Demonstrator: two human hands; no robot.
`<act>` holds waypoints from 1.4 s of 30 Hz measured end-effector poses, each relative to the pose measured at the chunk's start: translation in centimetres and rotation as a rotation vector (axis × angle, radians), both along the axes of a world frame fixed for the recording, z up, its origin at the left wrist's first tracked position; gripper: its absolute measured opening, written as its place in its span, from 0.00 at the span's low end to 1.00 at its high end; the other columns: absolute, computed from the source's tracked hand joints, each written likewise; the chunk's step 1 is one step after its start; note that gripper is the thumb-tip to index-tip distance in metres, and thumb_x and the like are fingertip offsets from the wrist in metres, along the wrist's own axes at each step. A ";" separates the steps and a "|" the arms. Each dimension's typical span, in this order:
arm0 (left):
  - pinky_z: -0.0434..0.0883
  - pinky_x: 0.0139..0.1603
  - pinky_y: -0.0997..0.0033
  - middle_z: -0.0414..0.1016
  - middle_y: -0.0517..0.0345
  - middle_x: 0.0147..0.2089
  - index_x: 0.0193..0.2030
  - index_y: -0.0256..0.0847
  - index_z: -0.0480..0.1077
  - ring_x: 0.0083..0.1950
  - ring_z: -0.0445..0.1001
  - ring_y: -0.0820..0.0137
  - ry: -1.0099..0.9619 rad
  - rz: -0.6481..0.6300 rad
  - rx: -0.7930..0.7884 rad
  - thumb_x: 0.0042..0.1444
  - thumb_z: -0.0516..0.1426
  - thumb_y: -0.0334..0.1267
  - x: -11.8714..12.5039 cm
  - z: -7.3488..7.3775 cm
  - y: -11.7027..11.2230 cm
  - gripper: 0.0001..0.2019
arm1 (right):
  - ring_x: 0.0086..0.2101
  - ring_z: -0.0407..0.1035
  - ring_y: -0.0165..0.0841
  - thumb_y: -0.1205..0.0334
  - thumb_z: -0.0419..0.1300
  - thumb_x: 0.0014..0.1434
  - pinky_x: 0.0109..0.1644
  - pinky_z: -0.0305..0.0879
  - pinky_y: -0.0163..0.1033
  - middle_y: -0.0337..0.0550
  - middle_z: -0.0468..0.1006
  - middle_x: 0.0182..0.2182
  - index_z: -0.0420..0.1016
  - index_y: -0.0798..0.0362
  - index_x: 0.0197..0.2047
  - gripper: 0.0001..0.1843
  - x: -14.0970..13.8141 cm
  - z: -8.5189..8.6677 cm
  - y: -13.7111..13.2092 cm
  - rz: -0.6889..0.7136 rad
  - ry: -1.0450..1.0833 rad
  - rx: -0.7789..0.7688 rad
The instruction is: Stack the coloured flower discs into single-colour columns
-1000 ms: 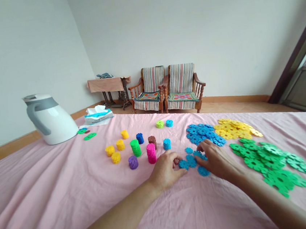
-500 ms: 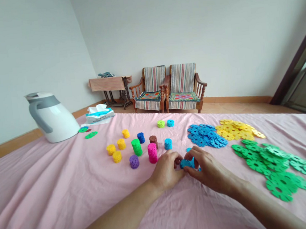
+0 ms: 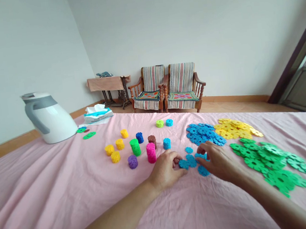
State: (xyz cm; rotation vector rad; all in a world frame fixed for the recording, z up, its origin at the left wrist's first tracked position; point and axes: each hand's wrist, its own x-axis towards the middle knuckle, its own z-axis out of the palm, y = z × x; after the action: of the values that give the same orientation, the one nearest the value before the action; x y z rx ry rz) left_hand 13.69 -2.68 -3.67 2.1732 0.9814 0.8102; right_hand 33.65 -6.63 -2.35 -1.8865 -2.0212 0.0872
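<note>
Light blue flower-shaped plastic discs lie close together between my hands. My left hand (image 3: 166, 169) is curled, thumb and fingers closed at the edge of a light blue disc (image 3: 183, 164). Against it on the right is another light blue disc (image 3: 191, 160). My right hand (image 3: 216, 159) pinches a disc just beyond that one, its fingertips partly covering it. Below those fingertips rests a further loose disc (image 3: 203, 170), and a smaller-looking one (image 3: 189, 150) lies flat behind. A short light blue stack (image 3: 167, 143) stands beyond my left hand.
Left of my hands stand pink (image 3: 151, 153), green (image 3: 135, 147), purple (image 3: 133, 161), brown and several yellow stacks. Piles of blue (image 3: 204, 134), yellow (image 3: 235, 128) and green discs (image 3: 272, 160) spread at right. A white jug (image 3: 53, 119) and tissue pack (image 3: 98, 114) stand back left.
My right hand has moved a little right, away from my left. The light blue discs that were bunched between my fingers now lie spread on the cloth. My left hand stays nearly in place.
</note>
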 end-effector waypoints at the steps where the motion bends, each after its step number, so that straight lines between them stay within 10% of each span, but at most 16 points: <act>1: 0.64 0.31 0.75 0.70 0.61 0.32 0.35 0.37 0.74 0.30 0.66 0.72 -0.003 0.000 -0.004 0.41 0.66 0.29 0.0 0.0 0.0 0.12 | 0.33 0.69 0.35 0.59 0.55 0.56 0.36 0.59 0.37 0.44 0.73 0.35 0.71 0.53 0.37 0.09 0.1 -0.1 -0.1 0.010 -0.014 -0.015; 20: 0.63 0.31 0.75 0.69 0.61 0.31 0.33 0.37 0.74 0.30 0.66 0.73 -0.016 0.006 -0.010 0.41 0.65 0.29 0.1 0.0 0.1 0.10 | 0.32 0.68 0.38 0.61 0.54 0.54 0.34 0.57 0.39 0.47 0.73 0.32 0.69 0.55 0.34 0.07 -0.7 0.4 -0.4 -0.050 -0.090 -0.034; 29: 0.62 0.28 0.76 0.67 0.61 0.30 0.33 0.37 0.73 0.30 0.66 0.72 -0.013 -0.011 0.033 0.43 0.61 0.28 0.0 -0.1 0.1 0.08 | 0.35 0.67 0.33 0.64 0.55 0.54 0.37 0.61 0.36 0.43 0.70 0.34 0.66 0.52 0.34 0.03 -3.8 -0.2 -0.8 0.198 0.222 0.043; 42: 0.62 0.29 0.76 0.68 0.61 0.31 0.32 0.37 0.72 0.30 0.66 0.73 -0.020 -0.013 0.016 0.42 0.62 0.27 0.0 0.1 0.0 0.09 | 0.34 0.68 0.33 0.64 0.53 0.57 0.37 0.61 0.37 0.43 0.71 0.35 0.68 0.52 0.38 0.05 -2.8 0.3 -0.9 0.183 0.150 0.029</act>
State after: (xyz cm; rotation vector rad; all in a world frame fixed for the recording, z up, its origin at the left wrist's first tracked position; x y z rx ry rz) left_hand 13.67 -2.66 -3.55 2.1782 0.9529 0.8350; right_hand 30.83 -7.49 -2.02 -1.6229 -2.0746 0.2383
